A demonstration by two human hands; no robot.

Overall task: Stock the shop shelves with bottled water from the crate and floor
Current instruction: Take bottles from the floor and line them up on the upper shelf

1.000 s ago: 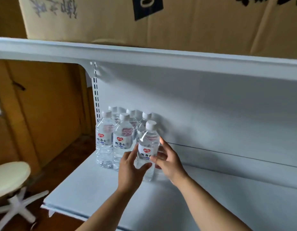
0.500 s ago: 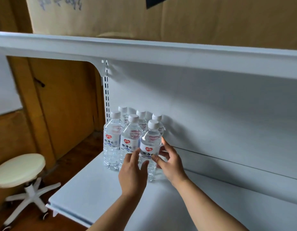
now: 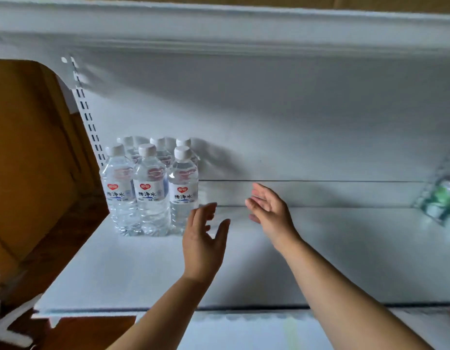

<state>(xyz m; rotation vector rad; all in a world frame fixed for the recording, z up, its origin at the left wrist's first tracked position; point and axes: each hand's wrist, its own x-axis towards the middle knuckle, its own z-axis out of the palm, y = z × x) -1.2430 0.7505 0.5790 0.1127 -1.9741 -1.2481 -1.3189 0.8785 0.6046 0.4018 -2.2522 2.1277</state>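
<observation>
Now clear water bottles (image 3: 153, 188) w/ white caps, upright.

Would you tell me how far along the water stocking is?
Done: a block of water bottles stands upright at the left end of the shelf, three in front, more behind. In hand: nothing; the left hand and right hand are open, touching nothing. Left: the shelf from there to the green items shows no bottles.
</observation>
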